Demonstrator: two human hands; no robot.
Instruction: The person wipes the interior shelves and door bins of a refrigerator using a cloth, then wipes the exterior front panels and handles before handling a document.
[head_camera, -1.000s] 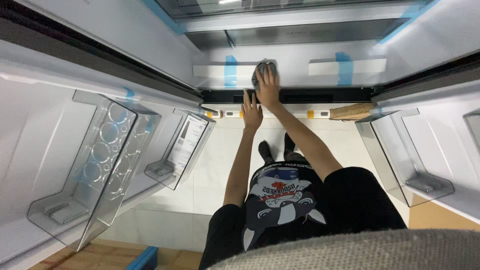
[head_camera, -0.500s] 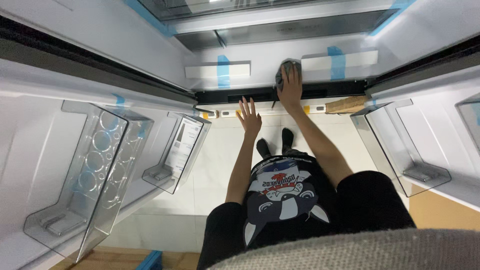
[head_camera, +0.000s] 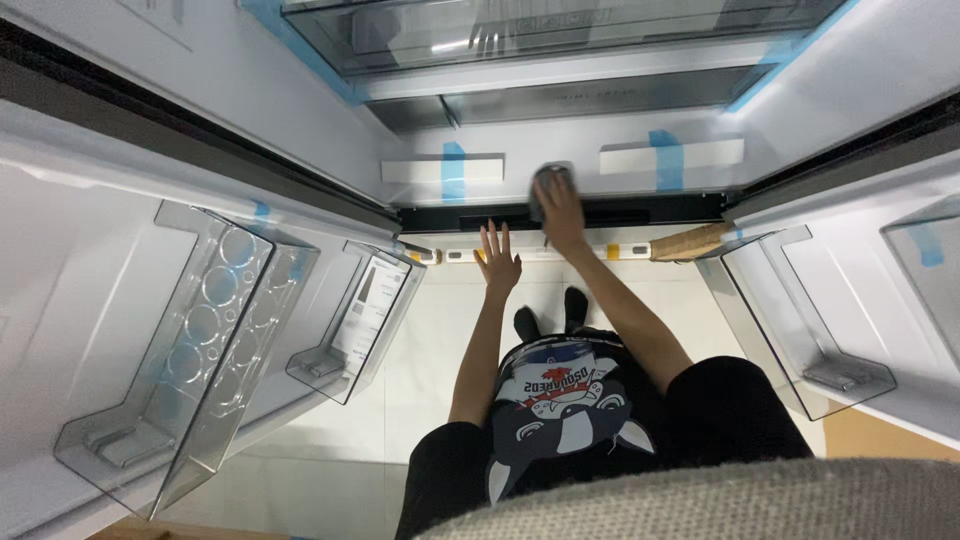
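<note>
Two hands at an open white refrigerator: right hand (head_camera: 560, 205) clamped on grey cloth (head_camera: 550, 182) wiping lower ledge mid-span; left hand (head_camera: 497, 260) spread, empty.

Bright, even light; glare on glass shelf (head_camera: 560, 35); wide-angle bending at edges.

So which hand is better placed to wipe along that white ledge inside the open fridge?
Probably the right. The right hand presses the crumpled grey cloth on the white ledge. The left hand is empty, spread flat lower down on the front edge, apart from the cloth.
</note>
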